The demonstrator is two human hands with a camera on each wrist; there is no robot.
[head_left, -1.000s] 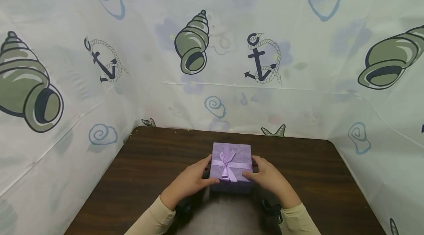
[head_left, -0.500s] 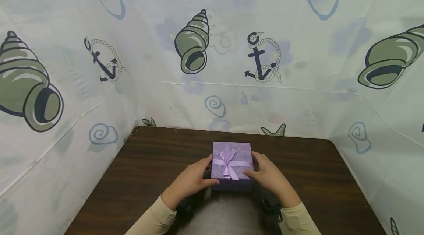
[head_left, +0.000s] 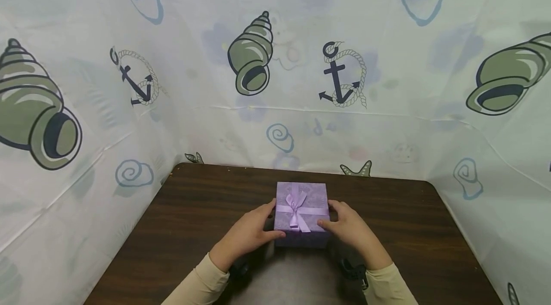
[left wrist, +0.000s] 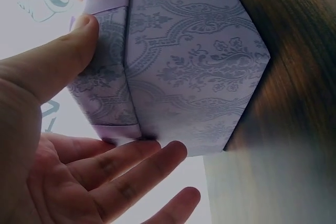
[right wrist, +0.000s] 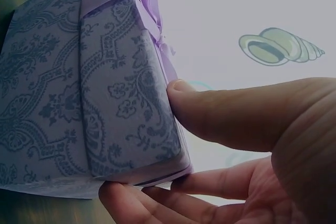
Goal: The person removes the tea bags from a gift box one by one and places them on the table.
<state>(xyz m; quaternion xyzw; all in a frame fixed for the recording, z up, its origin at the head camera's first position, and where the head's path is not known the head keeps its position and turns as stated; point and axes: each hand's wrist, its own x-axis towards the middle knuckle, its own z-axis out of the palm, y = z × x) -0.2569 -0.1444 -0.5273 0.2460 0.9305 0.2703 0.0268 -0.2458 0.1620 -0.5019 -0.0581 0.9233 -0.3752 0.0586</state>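
A square lavender gift box [head_left: 285, 223] with a damask pattern stands on the dark wooden table, its lid tied with a satin ribbon and bow [head_left: 296, 205]. My left hand [head_left: 247, 232] holds the lid's left front corner: thumb on the front of the lid, fingertips along the left side. On the other side my right hand [head_left: 350, 229] pinches the lid, its thumb at the top front edge and its fingers against the right side. In the left wrist view the seam between lid [left wrist: 105, 77] and base [left wrist: 194, 61] shows as a thin dark line.
Brown wood-grain table [head_left: 206, 200] extends around the box. A pale curtain [head_left: 193, 80] printed with shells and anchors encloses the back and both sides. A dark strap [head_left: 355, 270] sits at the right wrist.
The box has shifted very slightly, appearing a little farther up in the head view. Both hands keep their places at its sides.
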